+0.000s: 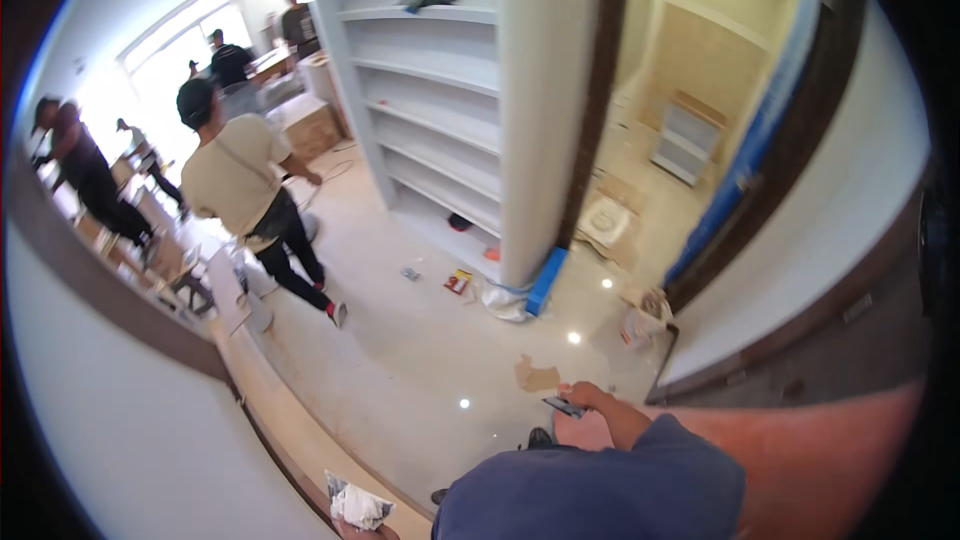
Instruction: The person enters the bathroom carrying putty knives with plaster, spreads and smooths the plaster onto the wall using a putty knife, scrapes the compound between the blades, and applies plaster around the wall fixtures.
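**Left grip (366, 530) clasped a paste-covered tool (350, 500); right grip (588, 397) clenched a flat scraper (562, 406)**

Nearest, at the lower edge, fingers curled around the tool, with white paste (364, 510) heaped across its face; part of that hand was cut off from view. Just beside it ran a pale strip (295, 420) along the foot of the white wall (130, 390).

Well apart from it, past the wearer's navy shirt (590, 490), the scraper lay in the right hand, its blade pointing left above the shiny floor (400, 360). One dark shoe (540, 437) showed near it, and a pinkish-orange surface (800, 450) spread to the right.

A torn piece of cardboard (537, 374) lay on the floor just beyond the scraper. Farther on were a crumpled bag (645, 322) by the doorway, a blue block (546, 280) leaning at the foot of a pillar (530, 110), and a red-and-yellow packet (458, 281).

Behind these stood tall white shelves (432, 112), with a dark bundle (430, 0) on an upper board. Through the doorway at right, a small white cabinet (688, 145) stood on the floor.

To the left, a person in a beige top (235, 170) had their back turned; several other people worked farther off, near a bright window (185, 40).
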{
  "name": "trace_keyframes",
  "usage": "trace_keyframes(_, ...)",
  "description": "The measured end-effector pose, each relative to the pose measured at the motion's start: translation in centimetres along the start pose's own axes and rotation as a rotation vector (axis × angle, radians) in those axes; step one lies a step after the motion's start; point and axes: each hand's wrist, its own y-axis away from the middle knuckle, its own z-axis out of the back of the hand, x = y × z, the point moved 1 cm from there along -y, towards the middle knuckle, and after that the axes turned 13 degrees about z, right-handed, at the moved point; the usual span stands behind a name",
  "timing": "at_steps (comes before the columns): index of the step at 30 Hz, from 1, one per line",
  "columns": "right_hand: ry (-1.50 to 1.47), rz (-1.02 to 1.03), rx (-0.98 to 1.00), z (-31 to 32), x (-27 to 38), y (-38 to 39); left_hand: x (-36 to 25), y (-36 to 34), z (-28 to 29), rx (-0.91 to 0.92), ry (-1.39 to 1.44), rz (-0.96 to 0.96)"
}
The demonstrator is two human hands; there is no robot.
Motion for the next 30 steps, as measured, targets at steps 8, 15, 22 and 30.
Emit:
trace_keyframes(8,0.253,0.253,-0.059,7.4,-16.5,-3.9,13.2,4.4,-12.1,0.04,0.034,0.135)
trace_keyframes(15,-0.312,-0.166,-0.256,4.2,-29.0,-1.4,17.2,3.6,-24.1,0.224,-0.056,0.242)
trace_keyframes(22,-0.441,-0.255,-0.484,-0.2,-30.7,4.2,24.4,-0.4,-38.7,0.51,-0.17,0.414)
trace_keyframes(30,-0.444,-0.384,-0.548,9.1,-26.8,0.7,31.3,-0.8,-56.4,0.828,-0.285,0.635)
